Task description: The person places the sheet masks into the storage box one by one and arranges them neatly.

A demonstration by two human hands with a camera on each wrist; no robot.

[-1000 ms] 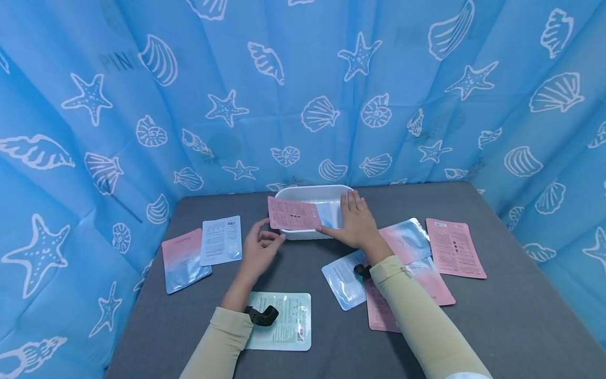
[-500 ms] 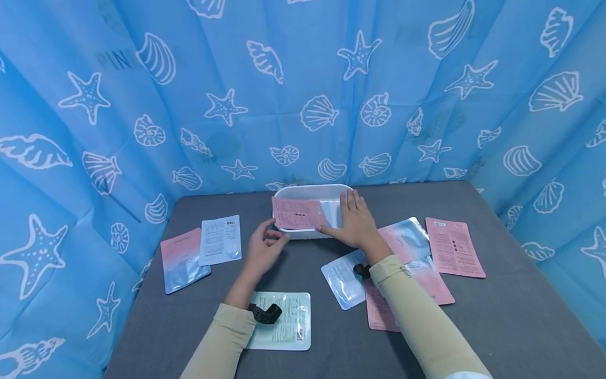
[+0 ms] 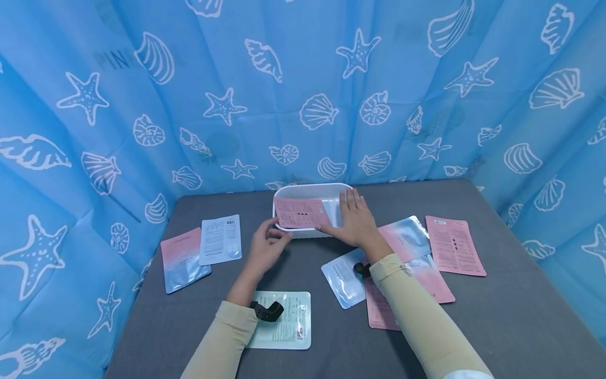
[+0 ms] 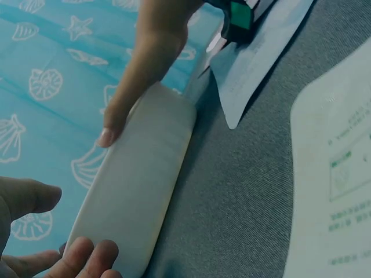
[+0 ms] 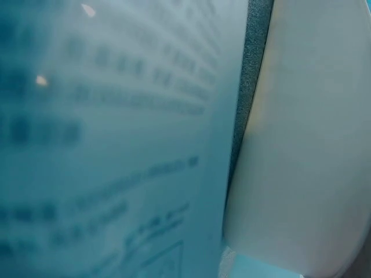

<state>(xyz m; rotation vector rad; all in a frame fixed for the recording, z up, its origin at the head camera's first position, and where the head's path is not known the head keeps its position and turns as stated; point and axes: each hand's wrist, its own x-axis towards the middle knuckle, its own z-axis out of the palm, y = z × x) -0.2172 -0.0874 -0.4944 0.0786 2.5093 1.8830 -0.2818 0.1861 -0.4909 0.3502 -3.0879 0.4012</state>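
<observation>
A pink sheet mask packet (image 3: pixel 303 212) lies in the white plastic bin (image 3: pixel 314 236), slightly tilted, its printed side up. My left hand (image 3: pixel 266 247) is at the bin's front left corner, a finger reaching the packet's edge. In the left wrist view, fingertips (image 4: pixel 93 255) touch the bin's outer wall and the thumb stands apart. My right hand (image 3: pixel 355 221) rests over the bin's right end, fingers straight, thumb along the front rim. Under that hand lies part of the bin's rim. A silvery blue surface shows in the bin beside the packet.
Left of the bin lie a pink-and-blue packet (image 3: pixel 183 260) and a pale blue packet (image 3: pixel 220 240). A green packet (image 3: pixel 286 321) is under my left wrist. Several packets overlap beneath my right forearm, including a pale blue one (image 3: pixel 344 279). A pink packet (image 3: pixel 455 246) lies farther right.
The pink packet has slid right and down from the bin's left rim into the bin. My left hand has followed slightly rightward. My right hand has stayed on the bin.
</observation>
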